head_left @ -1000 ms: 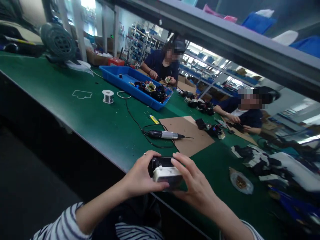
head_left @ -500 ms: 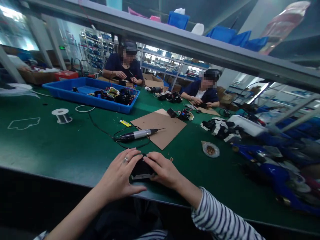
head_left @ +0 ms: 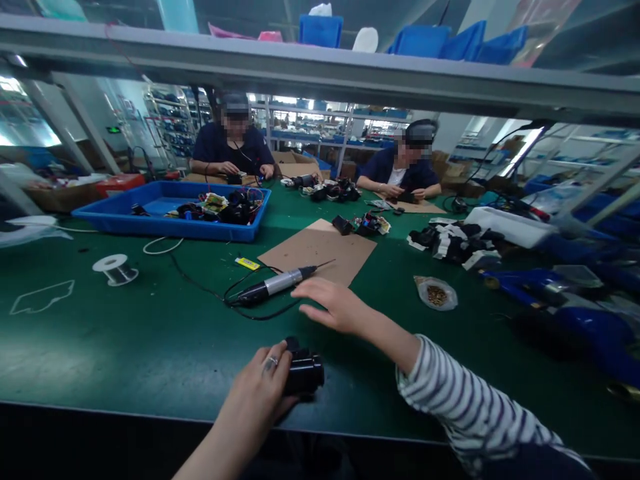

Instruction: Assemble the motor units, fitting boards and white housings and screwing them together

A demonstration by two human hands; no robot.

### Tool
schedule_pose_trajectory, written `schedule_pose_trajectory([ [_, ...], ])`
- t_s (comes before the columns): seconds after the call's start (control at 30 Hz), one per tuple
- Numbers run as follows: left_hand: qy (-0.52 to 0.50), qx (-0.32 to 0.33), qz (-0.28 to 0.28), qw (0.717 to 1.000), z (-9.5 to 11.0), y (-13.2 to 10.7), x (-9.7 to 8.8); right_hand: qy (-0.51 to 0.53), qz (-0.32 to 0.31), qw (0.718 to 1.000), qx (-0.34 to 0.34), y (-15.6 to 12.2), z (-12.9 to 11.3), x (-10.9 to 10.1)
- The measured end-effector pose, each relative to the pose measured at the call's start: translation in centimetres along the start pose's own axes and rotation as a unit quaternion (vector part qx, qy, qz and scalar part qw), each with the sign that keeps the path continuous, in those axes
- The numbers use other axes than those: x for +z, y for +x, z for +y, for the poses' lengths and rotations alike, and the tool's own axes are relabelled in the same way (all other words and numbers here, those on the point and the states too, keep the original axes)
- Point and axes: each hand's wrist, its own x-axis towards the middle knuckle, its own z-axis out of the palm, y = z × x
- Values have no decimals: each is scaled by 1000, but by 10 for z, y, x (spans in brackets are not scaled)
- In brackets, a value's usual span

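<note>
We have the black part (head_left: 306, 372) in our left hand (head_left: 257, 390), close to our edge of the table (head_left: 150, 360). It looks mostly in one piece (we can't see if it is all done), and the screwdriver (head_left: 275, 285) is not picked up yet. Our left fingers curl around the part's side. Our right hand (head_left: 334, 305) is stretched forward, fingers a bit apart and holding nothing, just beside the screwdriver; we can't tell if they touch.

An assembly workshop, shown by the electric screwdriver (head_left: 277, 285), parts tray (head_left: 165, 228) and storage racks (head_left: 173, 119).
</note>
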Motion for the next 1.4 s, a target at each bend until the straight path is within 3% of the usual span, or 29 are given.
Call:
schedule_pose_trajectory([
  [0.07,0,1,-1,1000,0,0,0,-96,-39,993,56,30,22,13],
  [0.2,-5,3,-4,1000,1,2,-2,-126,-91,987,41,79,46,45],
  [0.3,-5,-3,-9,1000,2,4,-5,-133,-123,983,28,90,48,47],
  [0.47,-3,16,19,1000,2,3,-5,-138,-57,988,49,64,44,-1],
  [0.6,-4,34,54,998,0,1,-3,4,94,991,90,25,45,-51],
  [0.67,-3,42,65,997,-1,1,-3,145,193,960,145,8,44,-66],
  [0.7,-4,45,65,997,-2,1,-3,228,237,928,173,1,43,-71],
  [0.8,-7,49,51,997,-2,0,-4,426,351,800,234,-11,39,-73],
  [0.87,-10,46,40,998,-3,0,-5,452,429,740,254,-12,37,-67],
  [0.93,-9,43,34,998,-2,-1,-6,437,496,705,257,-10,38,-59],
  [1.03,-2,41,29,999,-2,-1,-8,417,541,690,239,-4,43,-45],
  [1.2,-14,37,28,999,-1,0,-10,401,527,708,246,1,51,-30],
  [1.4,-21,34,26,999,-1,1,-11,394,526,714,242,2,50,-26],
])
